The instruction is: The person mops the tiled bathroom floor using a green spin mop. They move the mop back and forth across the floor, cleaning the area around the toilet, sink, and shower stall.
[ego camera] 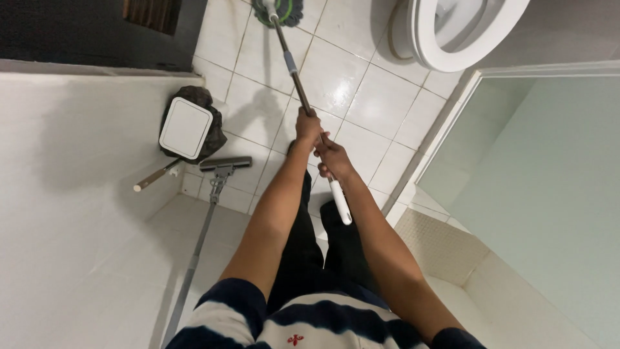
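Note:
Both my hands grip the long handle of a mop (292, 70) that slants up the middle of the head view. My left hand (308, 127) is wrapped round the metal shaft higher up. My right hand (332, 159) holds it just below, near the white end grip. The round green mop head (278, 11) rests on the white tiled floor (374, 103) at the top edge, close to the toilet. My dark trouser legs stand below the hands.
A white toilet (455, 32) stands at the top right. A small bin with a white square lid (186, 128) sits by the left wall, with a brush handle (155, 176) beside it. A floor squeegee (216, 187) leans there. A glass partition (549, 194) fills the right.

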